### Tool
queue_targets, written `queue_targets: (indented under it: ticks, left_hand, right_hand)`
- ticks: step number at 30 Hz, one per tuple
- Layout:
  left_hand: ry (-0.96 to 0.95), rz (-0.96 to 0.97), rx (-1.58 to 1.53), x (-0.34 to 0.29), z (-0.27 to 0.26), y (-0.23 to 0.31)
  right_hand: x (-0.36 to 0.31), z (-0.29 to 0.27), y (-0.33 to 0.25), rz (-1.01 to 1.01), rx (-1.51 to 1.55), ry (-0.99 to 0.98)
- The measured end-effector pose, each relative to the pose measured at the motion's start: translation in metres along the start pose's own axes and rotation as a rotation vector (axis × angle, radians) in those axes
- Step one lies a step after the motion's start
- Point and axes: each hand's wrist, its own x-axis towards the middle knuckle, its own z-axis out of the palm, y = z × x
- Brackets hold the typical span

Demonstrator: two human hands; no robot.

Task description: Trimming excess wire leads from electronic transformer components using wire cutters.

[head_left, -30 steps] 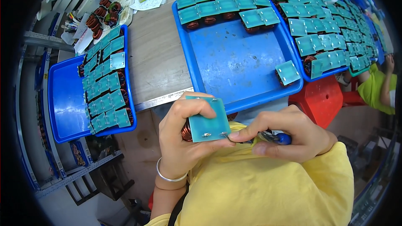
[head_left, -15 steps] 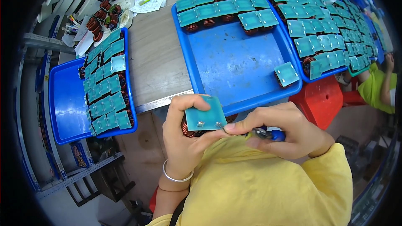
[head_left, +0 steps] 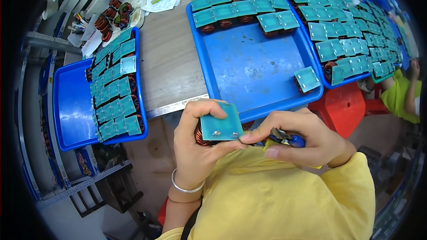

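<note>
My left hand (head_left: 200, 131) is closed round a circuit board with a coil, its thumb lying on the flat green board (head_left: 222, 122). The copper-wound coil (head_left: 203, 137) shows below the board's left edge. Two shiny solder joints sit along the board's lower edge. In my right hand (head_left: 302, 138) are cutting pliers with dark metal jaws (head_left: 279, 135) and a blue handle (head_left: 296, 141). From the fingertips of that hand a thin metal tip reaches to the board's right solder joint; whether it touches is too small to tell. What it belongs to is partly hidden by the fingers.
Ahead, a blue tray (head_left: 258, 69) holds rows of boards with coils and one lone board (head_left: 307, 79) near its right corner. Fuller trays stand to the right, another blue tray (head_left: 73, 106) at left. Loose coils (head_left: 104, 20) lie far left; a red stool (head_left: 340, 109) stands right.
The board in my left hand sits slightly further right in the picture, as do the trays. The pliers in my right hand have turned a little, showing their jaws more clearly.
</note>
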Motion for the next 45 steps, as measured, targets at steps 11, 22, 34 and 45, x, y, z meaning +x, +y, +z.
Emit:
queue_targets:
  ticks: [11,22,34,45]
  left_hand:
    - [0.010,0.210,0.278,0.011,-0.004,0.000]
    - [0.200,0.042,0.195,0.043,-0.035,-0.008]
    - [0.493,0.061,0.991,0.249,-0.187,-0.043]
    - [0.261,0.188,1.425,0.360,-0.223,-0.077]
  right_hand:
    - [0.008,-0.007,-0.010,0.155,-0.069,-0.016]
    - [-0.005,-0.002,0.009,-0.060,0.025,0.213]
    - [-0.014,-0.024,0.035,-0.042,0.343,0.229]
    - [-0.022,-0.037,0.025,0.016,0.272,0.381]
